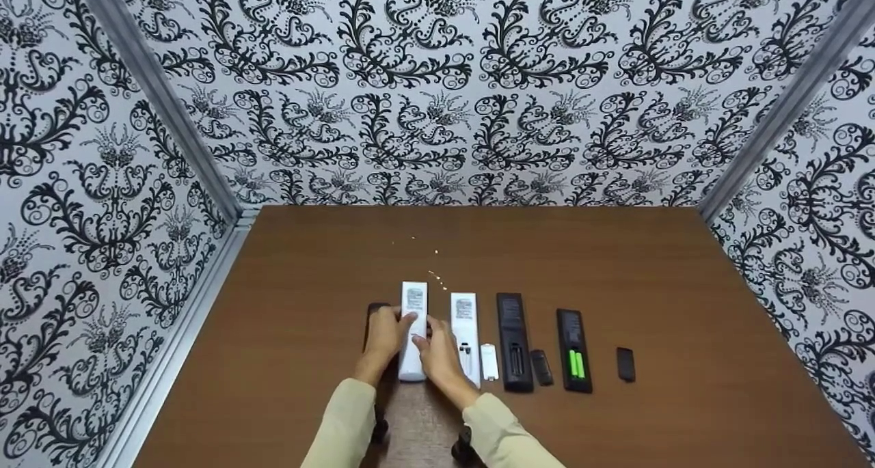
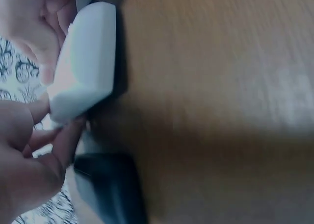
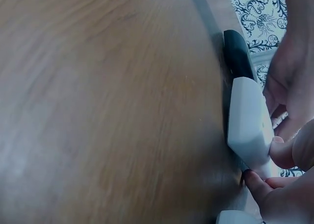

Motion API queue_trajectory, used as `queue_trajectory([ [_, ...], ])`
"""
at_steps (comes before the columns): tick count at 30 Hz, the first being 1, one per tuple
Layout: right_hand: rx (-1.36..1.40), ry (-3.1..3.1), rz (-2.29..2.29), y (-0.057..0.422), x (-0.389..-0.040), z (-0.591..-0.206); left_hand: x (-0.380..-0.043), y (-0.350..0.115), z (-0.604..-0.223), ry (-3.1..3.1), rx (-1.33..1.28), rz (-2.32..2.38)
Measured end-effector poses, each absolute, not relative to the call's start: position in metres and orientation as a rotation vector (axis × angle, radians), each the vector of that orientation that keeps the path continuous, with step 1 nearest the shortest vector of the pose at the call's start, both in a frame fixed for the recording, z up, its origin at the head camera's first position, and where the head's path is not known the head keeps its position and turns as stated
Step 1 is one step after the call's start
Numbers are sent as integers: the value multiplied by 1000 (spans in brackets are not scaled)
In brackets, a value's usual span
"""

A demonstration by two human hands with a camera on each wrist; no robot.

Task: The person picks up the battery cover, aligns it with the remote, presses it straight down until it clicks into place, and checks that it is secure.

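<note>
At lower centre, our left hand (image 1: 383,333) and right hand (image 1: 442,359) pinched the white remote (image 1: 411,359) by its long edges, the surest hold for something probably light, stiff and slick.

We wear plain, pale cream-yellow sleeves (image 1: 345,420) reaching toward our wrists. A small black device (image 1: 380,430) shows beside each one. Our left hand (image 1: 384,333) and right hand (image 1: 441,355) are bare.
</note>
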State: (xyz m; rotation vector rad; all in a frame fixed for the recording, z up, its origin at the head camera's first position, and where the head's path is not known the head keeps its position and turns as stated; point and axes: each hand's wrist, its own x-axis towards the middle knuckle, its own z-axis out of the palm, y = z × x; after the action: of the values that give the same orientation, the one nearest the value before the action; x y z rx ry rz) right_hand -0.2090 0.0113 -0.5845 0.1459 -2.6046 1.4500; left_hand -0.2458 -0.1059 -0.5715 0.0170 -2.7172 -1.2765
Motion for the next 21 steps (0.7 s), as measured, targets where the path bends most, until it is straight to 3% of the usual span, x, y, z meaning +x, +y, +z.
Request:
queue_trajectory([
  [7, 134, -2605, 1412, 9, -207, -586, -246, -99, -562, -2878, 206, -1025],
  [21, 141, -2589, 1182, 2, -204, -588, -245, -95, -561, -2887, 211, -848],
])
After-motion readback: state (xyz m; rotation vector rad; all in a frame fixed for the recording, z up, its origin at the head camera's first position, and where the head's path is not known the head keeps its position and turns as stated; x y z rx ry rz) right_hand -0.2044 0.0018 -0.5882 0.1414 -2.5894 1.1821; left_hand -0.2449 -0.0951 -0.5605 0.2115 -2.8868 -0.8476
